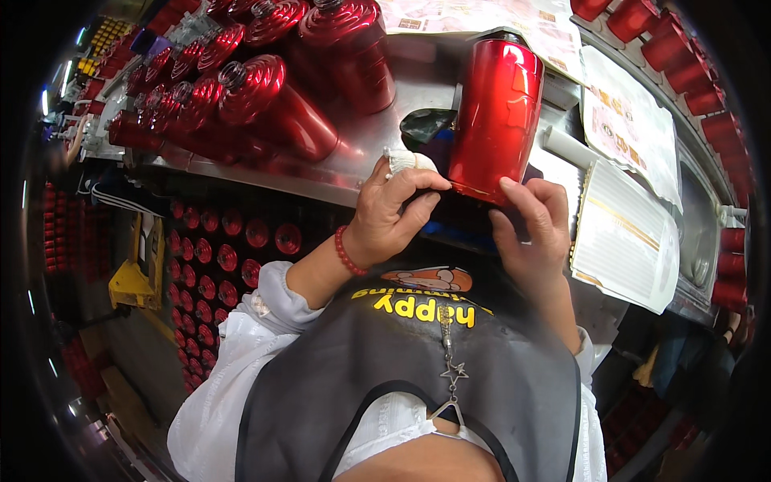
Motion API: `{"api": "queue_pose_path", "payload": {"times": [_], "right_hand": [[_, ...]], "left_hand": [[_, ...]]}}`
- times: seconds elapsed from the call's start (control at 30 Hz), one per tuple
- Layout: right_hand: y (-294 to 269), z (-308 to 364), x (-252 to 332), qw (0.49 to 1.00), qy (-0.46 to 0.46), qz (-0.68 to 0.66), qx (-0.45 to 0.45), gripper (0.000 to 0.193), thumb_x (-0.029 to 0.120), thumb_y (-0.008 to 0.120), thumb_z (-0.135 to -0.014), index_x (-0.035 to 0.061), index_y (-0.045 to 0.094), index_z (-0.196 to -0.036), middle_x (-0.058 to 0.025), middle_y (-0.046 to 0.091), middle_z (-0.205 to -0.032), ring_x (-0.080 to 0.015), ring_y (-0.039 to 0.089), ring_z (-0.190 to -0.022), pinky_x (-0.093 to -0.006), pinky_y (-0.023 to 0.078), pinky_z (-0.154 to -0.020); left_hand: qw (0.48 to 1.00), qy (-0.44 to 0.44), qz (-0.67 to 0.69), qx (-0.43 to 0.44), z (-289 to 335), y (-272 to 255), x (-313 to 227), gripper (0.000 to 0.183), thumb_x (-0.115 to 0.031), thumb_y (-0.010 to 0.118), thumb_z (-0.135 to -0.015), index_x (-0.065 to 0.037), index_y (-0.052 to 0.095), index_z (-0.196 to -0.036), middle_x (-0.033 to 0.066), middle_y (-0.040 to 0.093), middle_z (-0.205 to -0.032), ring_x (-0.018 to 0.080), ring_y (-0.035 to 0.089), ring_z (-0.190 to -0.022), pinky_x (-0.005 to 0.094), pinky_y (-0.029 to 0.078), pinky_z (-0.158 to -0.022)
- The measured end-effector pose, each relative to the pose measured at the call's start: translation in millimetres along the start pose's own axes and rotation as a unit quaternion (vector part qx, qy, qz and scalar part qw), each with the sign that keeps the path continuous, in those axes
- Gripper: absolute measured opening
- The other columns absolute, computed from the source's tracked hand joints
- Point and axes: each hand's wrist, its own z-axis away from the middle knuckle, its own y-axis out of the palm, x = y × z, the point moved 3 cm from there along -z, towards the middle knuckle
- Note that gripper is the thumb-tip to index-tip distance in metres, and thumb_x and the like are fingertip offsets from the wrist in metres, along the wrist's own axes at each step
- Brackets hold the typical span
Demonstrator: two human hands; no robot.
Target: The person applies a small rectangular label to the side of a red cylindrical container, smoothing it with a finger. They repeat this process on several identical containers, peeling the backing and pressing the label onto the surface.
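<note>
Lengthwise outward, red bottle (495, 120), dark end farthest, both hands (387, 213) (540, 229) part-open at near edge.

We have glossy red bottles with ridged, round shoulders (289, 114) grouped upper left on a shiny metal bench (426, 72). Below them we see rows of red, round-topped containers (227, 257). Left of those: a yellow metal hand-truck frame (132, 283). Upper right, we've got a curved line of glossy red cylindrical containers (668, 44).

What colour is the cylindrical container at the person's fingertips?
The cylindrical container is glossy red, best seen in the head view.
</note>
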Motion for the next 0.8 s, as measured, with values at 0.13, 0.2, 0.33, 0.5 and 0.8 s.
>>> {"api": "queue_pose_path", "payload": {"times": [0.13, 0.2, 0.33, 0.5, 0.8], "right_hand": [[5.4, 0.5, 0.7, 0.998, -0.059, 0.032, -0.008, 0.046, -0.006, 0.078, -0.072, 0.0076, 0.072, -0.115, -0.0067, 0.055, -0.097, -0.0232, 0.053, -0.083, -0.0344, 0.046, -0.072], [5.8, -2.8, 4.7, 0.996, -0.077, 0.046, -0.013, 0.044, -0.003, 0.080, -0.071, 0.0087, 0.073, -0.112, -0.0057, 0.056, -0.097, -0.0244, 0.052, -0.084, -0.0358, 0.045, -0.076], [5.2, -22.1, 31.2, 0.992, -0.095, 0.076, 0.017, 0.035, 0.003, 0.083, -0.069, 0.0093, 0.072, -0.102, -0.0048, 0.057, -0.097, -0.0259, 0.052, -0.089, -0.0370, 0.042, -0.079], [3.0, -22.5, 37.0, 0.989, -0.127, 0.069, 0.008, 0.026, 0.003, 0.081, -0.069, 0.0081, 0.070, -0.091, -0.0059, 0.058, -0.093, -0.0275, 0.052, -0.089, -0.0383, 0.043, -0.077], [-86.9, 45.4, 10.1, 0.993, 0.003, 0.111, 0.030, 0.018, -0.004, 0.066, -0.081, 0.0019, 0.050, -0.075, -0.0134, 0.050, -0.074, -0.0333, 0.045, -0.071, -0.0427, 0.039, -0.069]], "left_hand": [[0.998, -0.026, 0.051, -0.001, 3.4, 0.5, 2.7, 0.016, 0.005, 0.062, -0.091, -0.003, 0.066, -0.104, 0.0075, 0.064, -0.098, 0.0182, 0.058, -0.088, 0.0293, 0.046, -0.079], [0.988, -0.077, 0.134, -0.003, 4.4, 0.0, 1.1, 0.015, 0.006, 0.059, -0.094, -0.002, 0.065, -0.105, 0.0057, 0.063, -0.099, 0.0140, 0.057, -0.089, 0.0262, 0.045, -0.079], [0.933, -0.177, 0.313, 0.018, 3.2, 1.5, -15.1, 0.018, 0.005, 0.056, -0.094, -0.002, 0.067, -0.108, 0.0049, 0.065, -0.102, 0.0133, 0.059, -0.096, 0.0273, 0.047, -0.088], [0.962, -0.096, 0.239, 0.088, -0.2, -7.3, -35.8, 0.027, 0.002, 0.056, -0.094, -0.001, 0.071, -0.117, 0.0084, 0.071, -0.108, 0.0154, 0.065, -0.100, 0.0289, 0.050, -0.091], [0.985, 0.022, -0.164, 0.049, -0.7, -5.5, -1.6, 0.070, -0.021, 0.078, -0.083, -0.005, 0.051, -0.145, 0.0203, 0.054, -0.134, 0.0383, 0.051, -0.116, 0.0457, 0.040, -0.104]]}}
